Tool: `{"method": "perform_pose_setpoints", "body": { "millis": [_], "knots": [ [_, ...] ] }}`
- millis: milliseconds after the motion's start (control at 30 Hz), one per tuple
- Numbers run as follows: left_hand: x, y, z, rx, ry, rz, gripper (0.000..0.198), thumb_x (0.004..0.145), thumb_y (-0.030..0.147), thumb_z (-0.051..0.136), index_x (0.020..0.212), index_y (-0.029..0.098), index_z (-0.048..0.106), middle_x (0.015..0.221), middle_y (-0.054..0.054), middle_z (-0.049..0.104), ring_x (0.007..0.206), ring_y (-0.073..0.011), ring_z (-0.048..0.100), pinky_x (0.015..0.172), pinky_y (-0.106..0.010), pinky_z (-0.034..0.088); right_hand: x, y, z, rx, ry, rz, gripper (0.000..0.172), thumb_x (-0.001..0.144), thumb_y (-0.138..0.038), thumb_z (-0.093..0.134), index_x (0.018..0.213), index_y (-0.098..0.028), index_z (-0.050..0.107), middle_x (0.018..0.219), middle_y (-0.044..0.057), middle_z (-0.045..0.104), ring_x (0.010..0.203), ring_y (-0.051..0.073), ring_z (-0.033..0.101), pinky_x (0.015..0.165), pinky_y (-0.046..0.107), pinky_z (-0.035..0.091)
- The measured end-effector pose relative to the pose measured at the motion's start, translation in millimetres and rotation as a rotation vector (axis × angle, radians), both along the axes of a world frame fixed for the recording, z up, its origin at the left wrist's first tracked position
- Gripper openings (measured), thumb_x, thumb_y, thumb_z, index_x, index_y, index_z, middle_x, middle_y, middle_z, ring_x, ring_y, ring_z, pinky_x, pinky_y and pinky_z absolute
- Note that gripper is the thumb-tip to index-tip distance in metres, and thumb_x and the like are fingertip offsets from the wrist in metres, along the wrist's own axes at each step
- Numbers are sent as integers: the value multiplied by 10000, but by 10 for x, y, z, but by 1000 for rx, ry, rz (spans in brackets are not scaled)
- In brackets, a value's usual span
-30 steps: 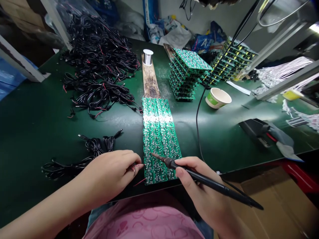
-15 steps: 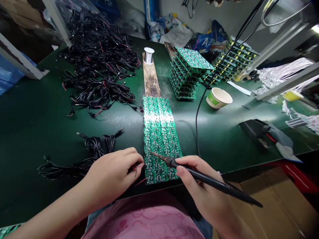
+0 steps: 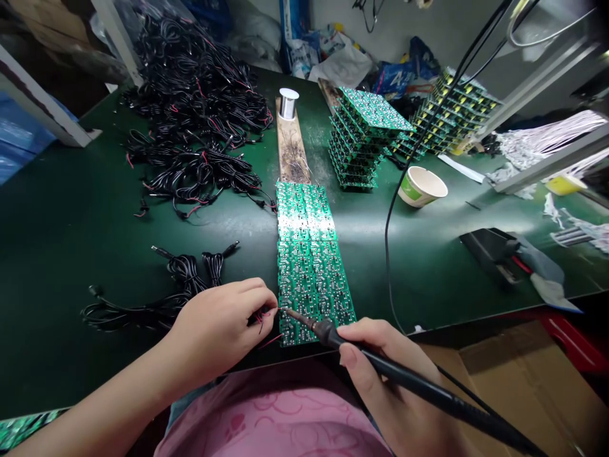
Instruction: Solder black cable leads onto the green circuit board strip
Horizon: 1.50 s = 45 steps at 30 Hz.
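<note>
Dark green workbench (image 3: 71, 241) — long strip of green circuit boards (image 3: 309, 298) running straight ahead between both hands; left hand (image 3: 219, 330) pinching thin red wire ends (image 3: 261, 317) at its edge, right hand (image 3: 380, 374) gripping black soldering iron (image 3: 409, 384), tip at the board.

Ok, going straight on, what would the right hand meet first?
The soldering iron in the right hand points at the wire ends in the left hand, at the circuit board edge; depth is unclear, so the board may come first.

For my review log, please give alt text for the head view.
A person's right hand holds a soldering iron with its tip at the near end of green circuit boards, while the left hand pinches thin red wires beside them. Black cables lie heaped on the green bench.
</note>
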State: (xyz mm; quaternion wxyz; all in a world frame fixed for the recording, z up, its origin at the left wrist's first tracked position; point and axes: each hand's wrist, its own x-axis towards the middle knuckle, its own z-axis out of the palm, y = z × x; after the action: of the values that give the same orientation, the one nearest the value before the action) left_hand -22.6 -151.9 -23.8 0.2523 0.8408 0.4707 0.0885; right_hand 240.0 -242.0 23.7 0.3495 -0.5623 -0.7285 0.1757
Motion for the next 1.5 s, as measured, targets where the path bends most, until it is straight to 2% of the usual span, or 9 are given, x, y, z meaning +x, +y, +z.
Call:
{"method": "perform_pose_setpoints", "body": {
  "millis": [433, 800, 867, 967, 1067, 1167, 1333, 1433, 1500],
  "knots": [
    [2, 1, 1, 20, -8, -2, 236, 1031, 339, 526, 928, 271, 727, 922, 34, 714, 782, -137, 650, 662, -288, 380, -49, -2, 22, -15, 19, 41, 104, 1022, -271, 688, 1119, -308, 695, 947, -39, 806, 833, 129, 790, 809, 194, 646],
    [8, -18, -27, 14, 6, -10, 249, 1038, 344, 510, 923, 267, 717, 931, 27, 705, 787, -140, 641, 670, -296, 389, 2, -45, -9, 24, -18, -35, 113, 1036, -282, 676, 1140, -301, 715, 998, -19, 807, 898, 141, 789, 824, 207, 638],
    [-12, -18, 10, -12, 6, -15, 254, 1042, 339, 500, 934, 266, 717, 943, 18, 710, 808, -150, 648, 687, -298, 400, 21, -56, -2, 20, -11, -32, 118, 1037, -282, 678, 1148, -296, 715, 1006, -7, 804, 903, 152, 785, 822, 221, 639],
    [-98, 57, 170, -63, -25, -51, 238, 1039, 341, 499, 985, 273, 721, 971, 3, 725, 868, -174, 662, 757, -304, 438, 23, -6, 21, 37, 31, -15, 142, 1037, -235, 676, 1164, -288, 711, 994, 0, 783, 847, 143, 761, 783, 217, 628],
    [-193, 230, 362, -57, -22, -56, 260, 1030, 400, 507, 969, 270, 724, 962, -13, 737, 875, -197, 657, 784, -318, 453, -54, 157, -4, 88, 149, 27, 206, 1036, -156, 664, 1188, -287, 710, 1021, 6, 732, 832, 126, 721, 757, 221, 607],
    [-208, 389, 444, -140, 37, -27, 291, 1004, 457, 541, 913, 263, 738, 908, -18, 749, 804, -198, 650, 696, -315, 424, -202, 348, -96, 96, 258, 50, 202, 1046, -134, 654, 1156, -286, 728, 1044, 11, 679, 874, 129, 703, 780, 245, 602],
    [-171, 400, 356, -330, -15, 26, 277, 963, 507, 613, 930, 275, 760, 874, 16, 764, 769, -180, 669, 650, -287, 426, -466, 465, -220, 20, 349, 109, 296, 997, -103, 703, 1219, -297, 674, 1128, 12, 627, 870, 126, 702, 809, 277, 625],
    [-201, 354, 297, -358, -60, 13, 230, 961, 453, 609, 941, 296, 775, 894, 25, 771, 795, -180, 688, 669, -281, 457, -614, 509, -249, -32, 357, 200, 473, 905, -169, 849, 1296, -310, 623, 1224, 29, 594, 935, 151, 702, 891, 318, 642],
    [-224, 345, 277, -327, -84, -19, 200, 953, 366, 595, 955, 303, 785, 947, 18, 768, 858, -184, 698, 725, -284, 485, -699, 568, -271, -54, 336, 253, 489, 892, -171, 853, 1298, -305, 617, 1229, 41, 592, 1020, 181, 687, 961, 348, 633]
  ]
}}
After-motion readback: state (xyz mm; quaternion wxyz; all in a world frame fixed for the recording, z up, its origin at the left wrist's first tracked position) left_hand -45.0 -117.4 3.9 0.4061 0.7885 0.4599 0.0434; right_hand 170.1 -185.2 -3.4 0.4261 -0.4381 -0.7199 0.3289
